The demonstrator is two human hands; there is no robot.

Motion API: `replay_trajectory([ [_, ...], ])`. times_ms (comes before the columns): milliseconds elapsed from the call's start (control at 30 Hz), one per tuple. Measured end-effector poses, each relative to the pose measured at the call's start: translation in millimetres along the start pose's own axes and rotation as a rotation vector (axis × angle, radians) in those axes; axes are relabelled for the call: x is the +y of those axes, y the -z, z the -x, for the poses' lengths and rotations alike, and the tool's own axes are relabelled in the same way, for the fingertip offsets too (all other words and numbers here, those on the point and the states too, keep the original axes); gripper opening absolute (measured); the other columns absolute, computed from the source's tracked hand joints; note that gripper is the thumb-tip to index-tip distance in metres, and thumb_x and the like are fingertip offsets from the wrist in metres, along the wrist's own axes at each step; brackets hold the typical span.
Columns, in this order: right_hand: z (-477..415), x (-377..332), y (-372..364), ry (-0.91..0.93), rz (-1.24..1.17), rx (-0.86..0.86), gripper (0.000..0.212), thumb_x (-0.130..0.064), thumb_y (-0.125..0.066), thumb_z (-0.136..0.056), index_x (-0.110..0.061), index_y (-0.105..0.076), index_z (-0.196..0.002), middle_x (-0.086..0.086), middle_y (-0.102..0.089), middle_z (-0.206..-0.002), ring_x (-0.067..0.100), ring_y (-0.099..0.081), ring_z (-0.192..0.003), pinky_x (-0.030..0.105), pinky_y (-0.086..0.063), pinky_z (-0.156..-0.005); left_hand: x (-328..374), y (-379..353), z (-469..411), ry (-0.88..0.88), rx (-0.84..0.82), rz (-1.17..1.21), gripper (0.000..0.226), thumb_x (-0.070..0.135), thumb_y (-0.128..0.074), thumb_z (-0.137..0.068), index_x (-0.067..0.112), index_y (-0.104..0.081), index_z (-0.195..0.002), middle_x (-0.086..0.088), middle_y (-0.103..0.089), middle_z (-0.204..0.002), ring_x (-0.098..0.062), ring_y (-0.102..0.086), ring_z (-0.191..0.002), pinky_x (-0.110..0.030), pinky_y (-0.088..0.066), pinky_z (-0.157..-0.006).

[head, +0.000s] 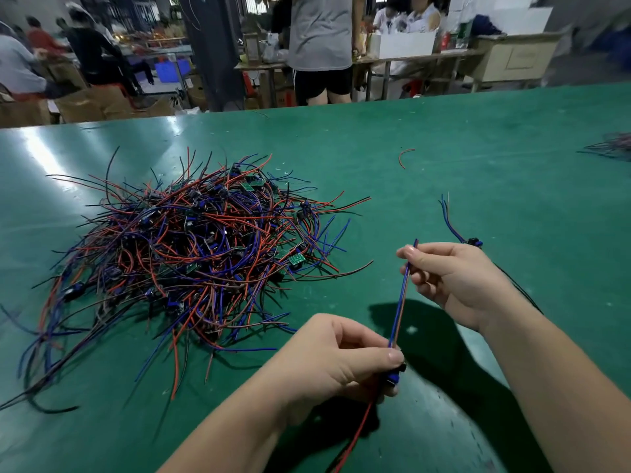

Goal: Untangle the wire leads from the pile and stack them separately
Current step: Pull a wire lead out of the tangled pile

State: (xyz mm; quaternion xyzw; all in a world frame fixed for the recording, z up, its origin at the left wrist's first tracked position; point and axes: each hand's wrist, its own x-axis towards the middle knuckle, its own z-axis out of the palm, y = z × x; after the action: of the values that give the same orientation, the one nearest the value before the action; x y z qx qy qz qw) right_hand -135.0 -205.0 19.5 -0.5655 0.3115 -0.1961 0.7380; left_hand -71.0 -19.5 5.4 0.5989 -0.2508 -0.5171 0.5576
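Observation:
A big tangled pile of wire leads (pixel 191 254), red, blue and black with small green boards, lies on the green table (pixel 444 158) at the left. Between both hands runs one wire lead (pixel 399 302), its blue and red wires held straight. My left hand (pixel 334 363) pinches it at its small blue component near the bottom. My right hand (pixel 454 278) pinches the wires near their upper tips. A red wire hangs down below my left hand. One separated lead (pixel 457 230) lies on the table just behind my right hand.
A short loose red wire piece (pixel 404 157) lies further back on the table. Another bunch of leads (pixel 611 148) sits at the right edge. Beyond the table's far edge, people stand and sit at other benches with boxes.

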Motion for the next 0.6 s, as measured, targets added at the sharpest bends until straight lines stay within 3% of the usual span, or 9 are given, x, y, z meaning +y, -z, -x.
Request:
replay_trajectory([
  [133,1.1,4.1,-8.0,-0.013,-0.064,0.023,0.017,-0.017,-0.060,-0.091,-0.003,-0.067,-0.083,0.004,-0.063,-0.056,0.007,-0.056,-0.042,0.014,-0.044,-0.040,0.2,5.0,1.8,0.005,-0.011,0.008,0.008,0.009,-0.070,-0.082,0.014,-0.070,-0.088,-0.003,-0.069,-0.069,-0.019,-0.070,-0.062,-0.030,-0.058,-0.062],
  [267,1.9,5.7,-12.8,0.017,-0.127,0.029,0.017,-0.020,-0.055,-0.094,-0.004,-0.056,-0.101,0.012,-0.059,-0.092,0.018,-0.063,-0.054,0.020,-0.052,-0.049,-0.3,4.2,-1.0,-0.040,0.144,0.093,0.010,0.011,-0.068,-0.083,0.010,-0.064,-0.092,-0.005,-0.069,-0.070,-0.018,-0.070,-0.063,-0.022,-0.052,-0.050],
  [333,7.0,8.9,-16.0,0.061,0.092,-0.039,0.018,-0.022,-0.062,-0.088,-0.008,-0.056,-0.098,0.011,-0.056,-0.089,0.016,-0.060,-0.053,0.021,-0.051,-0.049,-0.2,6.4,-4.4,-0.052,0.235,0.151,0.011,0.011,-0.068,-0.084,0.007,-0.062,-0.092,-0.006,-0.070,-0.070,-0.017,-0.070,-0.062,-0.021,-0.052,-0.049],
  [467,23.3,13.2,-24.1,0.241,0.553,-0.339,0.034,-0.045,-0.076,-0.065,-0.014,-0.065,-0.074,-0.001,-0.064,-0.066,0.011,-0.060,-0.057,0.023,-0.049,-0.054,-1.8,12.2,-9.7,-0.080,0.317,0.191,0.016,0.017,-0.061,-0.090,0.004,-0.061,-0.098,-0.004,-0.070,-0.070,-0.016,-0.070,-0.064,-0.025,-0.057,-0.054],
  [600,22.3,16.3,-24.8,0.408,0.879,-0.287,0.021,-0.032,-0.084,-0.065,-0.018,-0.068,-0.069,-0.006,-0.065,-0.059,0.003,-0.053,-0.053,0.020,-0.044,-0.054,-0.7,10.8,-13.5,-0.080,0.353,0.242,0.023,0.026,-0.052,-0.096,0.006,-0.063,-0.096,-0.010,-0.068,-0.085,-0.013,-0.068,-0.061,-0.027,-0.057,-0.059],
])
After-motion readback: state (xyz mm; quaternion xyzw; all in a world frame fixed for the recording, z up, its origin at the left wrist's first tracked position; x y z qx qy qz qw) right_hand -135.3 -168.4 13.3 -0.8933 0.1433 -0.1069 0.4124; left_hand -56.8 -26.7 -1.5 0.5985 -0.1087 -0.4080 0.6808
